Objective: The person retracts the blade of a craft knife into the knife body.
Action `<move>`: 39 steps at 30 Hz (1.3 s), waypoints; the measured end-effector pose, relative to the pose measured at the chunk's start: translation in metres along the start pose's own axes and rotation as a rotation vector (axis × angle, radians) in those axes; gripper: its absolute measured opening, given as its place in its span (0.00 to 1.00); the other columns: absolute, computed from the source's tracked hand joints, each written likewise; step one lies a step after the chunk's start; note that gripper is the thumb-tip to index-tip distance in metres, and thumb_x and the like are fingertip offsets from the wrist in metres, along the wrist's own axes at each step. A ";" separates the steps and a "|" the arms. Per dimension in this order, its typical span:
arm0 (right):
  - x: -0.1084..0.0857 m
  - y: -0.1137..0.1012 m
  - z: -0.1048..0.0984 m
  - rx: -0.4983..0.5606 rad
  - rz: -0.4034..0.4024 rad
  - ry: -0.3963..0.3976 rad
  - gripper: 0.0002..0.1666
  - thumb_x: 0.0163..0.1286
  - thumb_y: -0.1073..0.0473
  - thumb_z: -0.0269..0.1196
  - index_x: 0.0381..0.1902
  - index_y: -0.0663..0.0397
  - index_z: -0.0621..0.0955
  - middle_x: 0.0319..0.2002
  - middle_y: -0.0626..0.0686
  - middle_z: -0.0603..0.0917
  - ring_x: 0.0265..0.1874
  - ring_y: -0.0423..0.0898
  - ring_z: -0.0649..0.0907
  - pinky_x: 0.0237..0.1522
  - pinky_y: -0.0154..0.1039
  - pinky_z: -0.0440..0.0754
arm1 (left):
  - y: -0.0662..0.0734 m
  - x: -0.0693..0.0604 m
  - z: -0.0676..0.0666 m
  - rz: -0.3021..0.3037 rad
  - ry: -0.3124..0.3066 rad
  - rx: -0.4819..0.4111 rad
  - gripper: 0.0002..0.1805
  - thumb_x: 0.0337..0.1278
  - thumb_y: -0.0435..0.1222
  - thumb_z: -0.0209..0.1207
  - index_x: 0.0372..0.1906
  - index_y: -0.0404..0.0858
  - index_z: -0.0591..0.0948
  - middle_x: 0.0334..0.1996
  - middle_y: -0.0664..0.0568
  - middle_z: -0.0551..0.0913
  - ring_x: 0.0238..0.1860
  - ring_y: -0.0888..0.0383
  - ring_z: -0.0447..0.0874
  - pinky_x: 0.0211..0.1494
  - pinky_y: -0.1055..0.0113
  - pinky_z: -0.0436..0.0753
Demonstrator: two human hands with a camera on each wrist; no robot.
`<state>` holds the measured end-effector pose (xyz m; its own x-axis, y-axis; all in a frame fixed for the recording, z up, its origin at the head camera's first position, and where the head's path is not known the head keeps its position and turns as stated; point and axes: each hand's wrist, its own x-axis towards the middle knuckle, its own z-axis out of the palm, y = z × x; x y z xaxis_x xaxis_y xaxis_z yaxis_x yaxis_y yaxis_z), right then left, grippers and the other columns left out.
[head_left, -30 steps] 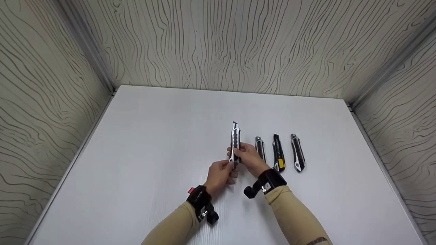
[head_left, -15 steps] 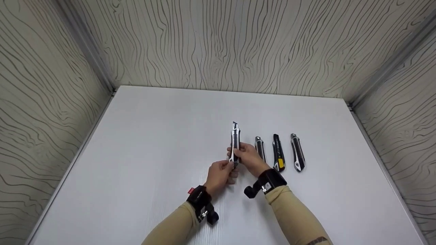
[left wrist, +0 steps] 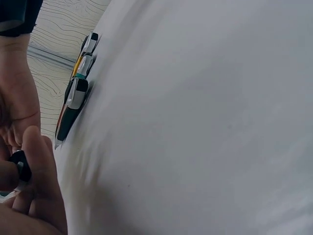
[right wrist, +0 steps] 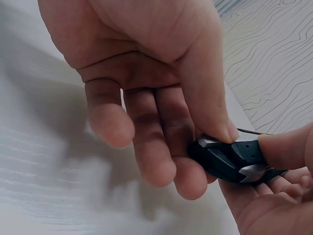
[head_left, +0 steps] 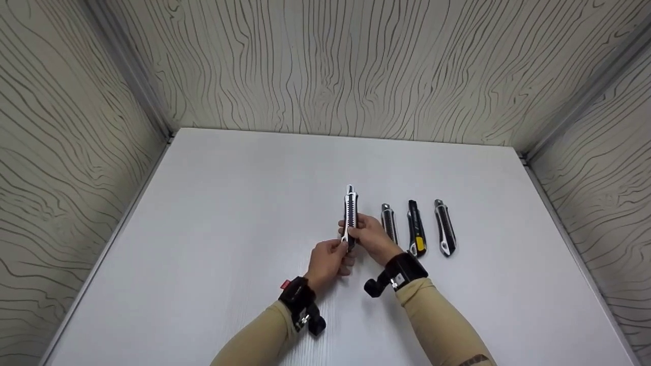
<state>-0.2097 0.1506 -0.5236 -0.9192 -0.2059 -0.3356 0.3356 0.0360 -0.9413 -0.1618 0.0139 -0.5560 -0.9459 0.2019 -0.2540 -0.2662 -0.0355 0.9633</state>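
Note:
A silver-and-black snap-off utility knife [head_left: 351,206] stands out between my two hands, its nose pointing away from me. My left hand [head_left: 327,262] pinches the butt end between thumb and fingers. My right hand [head_left: 375,236] grips the handle just above, with the thumb on its slotted face. Close up in the right wrist view, the dark knife body [right wrist: 227,159] lies under the right thumb, while the left thumb presses its end. Only the knife's dark end [left wrist: 20,169] shows in the left wrist view; the fingers hide the rest.
Three more utility knives lie side by side on the white table [head_left: 229,213], right of my hands: a silver-and-black one [head_left: 388,221] partly behind the right hand, a black one with a yellow part [head_left: 416,229], and another silver-and-black one [head_left: 445,229]. Wood-patterned panels [head_left: 325,66] surround the table.
The knife's blade has drawn back into the nose; its tip stuck out further before. The right thumb has slid slightly down the handle towards the butt. Both hands otherwise stay in place.

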 end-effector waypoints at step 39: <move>-0.016 -0.004 -0.009 -0.346 -0.088 0.080 0.23 0.66 0.69 0.59 0.59 0.71 0.74 0.50 0.67 0.84 0.41 0.46 0.84 0.43 0.33 0.81 | 0.008 -0.006 0.006 -0.055 -0.080 -0.068 0.14 0.71 0.34 0.49 0.42 0.24 0.75 0.25 0.46 0.80 0.21 0.60 0.76 0.21 0.71 0.80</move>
<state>-0.1978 0.1625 -0.5151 -0.9593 -0.1462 -0.2416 0.1774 0.3535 -0.9185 -0.1571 0.0186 -0.5467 -0.9125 0.2825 -0.2958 -0.3318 -0.0882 0.9392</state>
